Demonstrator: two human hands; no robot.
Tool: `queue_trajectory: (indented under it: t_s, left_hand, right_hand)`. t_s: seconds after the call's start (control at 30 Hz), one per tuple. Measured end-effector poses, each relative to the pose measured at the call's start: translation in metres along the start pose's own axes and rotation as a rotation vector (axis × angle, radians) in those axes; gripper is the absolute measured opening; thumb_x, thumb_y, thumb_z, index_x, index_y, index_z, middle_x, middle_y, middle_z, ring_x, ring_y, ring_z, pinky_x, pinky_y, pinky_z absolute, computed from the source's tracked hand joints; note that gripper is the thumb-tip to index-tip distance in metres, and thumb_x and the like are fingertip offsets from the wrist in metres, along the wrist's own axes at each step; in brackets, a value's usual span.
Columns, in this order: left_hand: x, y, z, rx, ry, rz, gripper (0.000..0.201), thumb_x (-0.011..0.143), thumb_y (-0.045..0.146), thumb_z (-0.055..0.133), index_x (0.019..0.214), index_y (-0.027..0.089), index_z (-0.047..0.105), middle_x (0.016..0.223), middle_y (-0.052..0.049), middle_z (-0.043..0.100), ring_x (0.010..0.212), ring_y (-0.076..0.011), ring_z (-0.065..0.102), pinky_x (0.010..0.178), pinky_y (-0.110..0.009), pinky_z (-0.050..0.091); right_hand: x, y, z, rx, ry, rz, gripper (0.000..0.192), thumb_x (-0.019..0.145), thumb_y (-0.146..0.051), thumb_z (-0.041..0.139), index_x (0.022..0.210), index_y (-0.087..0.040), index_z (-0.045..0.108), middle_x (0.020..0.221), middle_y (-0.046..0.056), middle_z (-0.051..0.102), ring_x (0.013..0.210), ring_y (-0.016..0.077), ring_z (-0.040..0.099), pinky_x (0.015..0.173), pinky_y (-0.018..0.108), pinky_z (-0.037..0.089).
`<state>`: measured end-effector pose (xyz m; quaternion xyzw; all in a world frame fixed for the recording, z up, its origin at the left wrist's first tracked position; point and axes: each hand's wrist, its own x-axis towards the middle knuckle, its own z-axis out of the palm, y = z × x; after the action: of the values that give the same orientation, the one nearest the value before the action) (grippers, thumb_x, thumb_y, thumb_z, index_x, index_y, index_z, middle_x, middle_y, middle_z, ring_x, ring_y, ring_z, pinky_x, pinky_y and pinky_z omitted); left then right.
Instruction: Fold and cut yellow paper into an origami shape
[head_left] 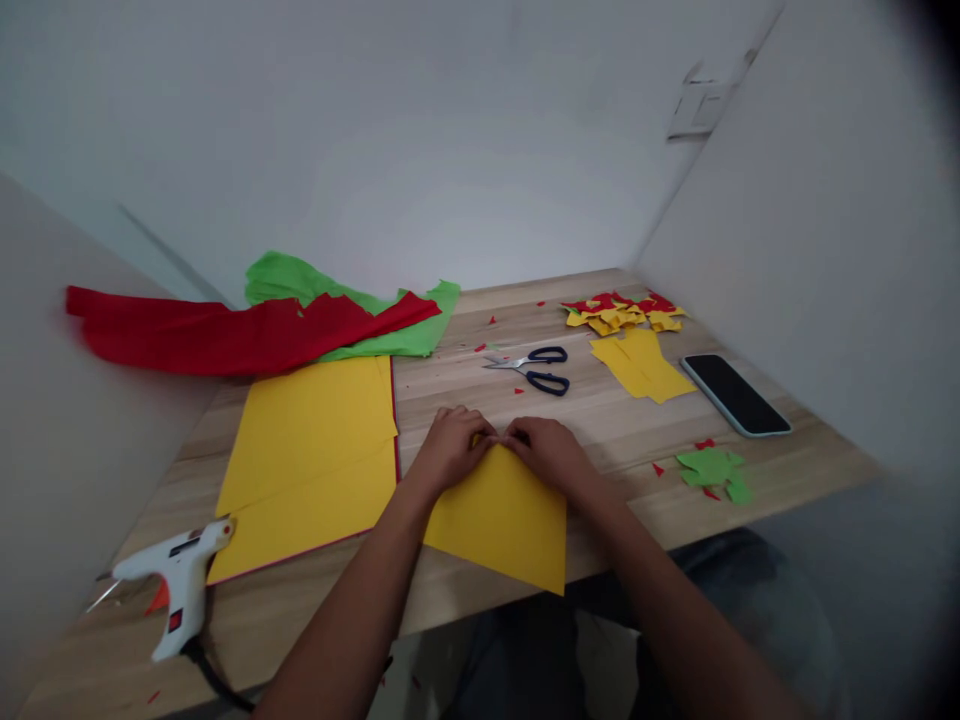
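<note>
Both my hands meet at the far edge of a yellow paper sheet (504,520) near the front of the table. My left hand (455,447) pinches that edge from the left, and my right hand (546,450) pinches it close beside, the fingertips almost touching. The sheet's near corner sticks out past the table edge. Beyond my hands lie scissors (546,383) with dark blue handles, their blades slightly apart and pointing left. To the left rests a stack of larger yellow sheets (315,460) with a red edge showing underneath.
A white glue gun (184,580) with a black cord lies at the front left. Red paper (225,335) and green paper (292,280) lie at the back left. Right are a phone (736,395), yellow cut pieces (641,365), mixed scraps (619,312) and green pieces (709,468).
</note>
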<state>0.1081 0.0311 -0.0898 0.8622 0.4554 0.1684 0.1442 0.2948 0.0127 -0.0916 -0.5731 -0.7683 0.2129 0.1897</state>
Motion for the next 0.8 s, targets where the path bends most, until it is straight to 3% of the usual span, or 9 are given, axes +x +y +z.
queue_trajectory:
  t_s: [0.37, 0.57, 0.63, 0.8]
  left_hand:
    - [-0.008, -0.019, -0.025, 0.001, 0.024, -0.084, 0.014, 0.089, 0.028, 0.059, 0.085, 0.025, 0.071, 0.091, -0.001, 0.075, 0.094, -0.0231, 0.061, 0.090, -0.042, 0.035]
    - [-0.010, -0.030, -0.031, 0.037, 0.217, -0.205, 0.026, 0.097, 0.030, 0.044, 0.096, 0.019, 0.068, 0.097, -0.008, 0.071, 0.088, -0.0235, 0.061, 0.082, -0.040, 0.043]
    - [-0.008, -0.025, -0.028, 0.040, 0.236, -0.178, 0.028, 0.099, 0.030, 0.041, 0.101, 0.018, 0.067, 0.099, -0.009, 0.070, 0.089, -0.0231, 0.061, 0.082, -0.039, 0.045]
    - [-0.003, 0.003, -0.004, 0.040, 0.082, 0.022, 0.020, 0.093, 0.030, 0.057, 0.108, 0.026, 0.070, 0.107, -0.004, 0.070, 0.102, -0.0223, 0.060, 0.090, -0.036, 0.046]
  right_hand:
    - [-0.025, 0.032, -0.023, 0.002, -0.050, 0.043, 0.013, 0.090, -0.024, 0.058, 0.087, -0.022, 0.070, 0.092, 0.004, 0.074, 0.087, 0.0200, 0.065, 0.074, 0.029, 0.041]
    - [-0.026, 0.038, -0.027, -0.003, -0.037, 0.097, 0.013, 0.089, -0.025, 0.058, 0.085, -0.022, 0.070, 0.086, 0.003, 0.075, 0.080, 0.0182, 0.066, 0.067, 0.027, 0.041]
    - [-0.022, 0.035, -0.027, -0.024, -0.002, 0.151, 0.015, 0.089, -0.028, 0.059, 0.082, -0.022, 0.070, 0.082, 0.004, 0.075, 0.076, 0.0188, 0.066, 0.064, 0.027, 0.039]
    - [-0.017, 0.017, -0.018, -0.111, 0.105, 0.274, 0.022, 0.091, -0.030, 0.054, 0.080, -0.021, 0.070, 0.081, 0.008, 0.075, 0.072, 0.0218, 0.066, 0.059, 0.029, 0.039]
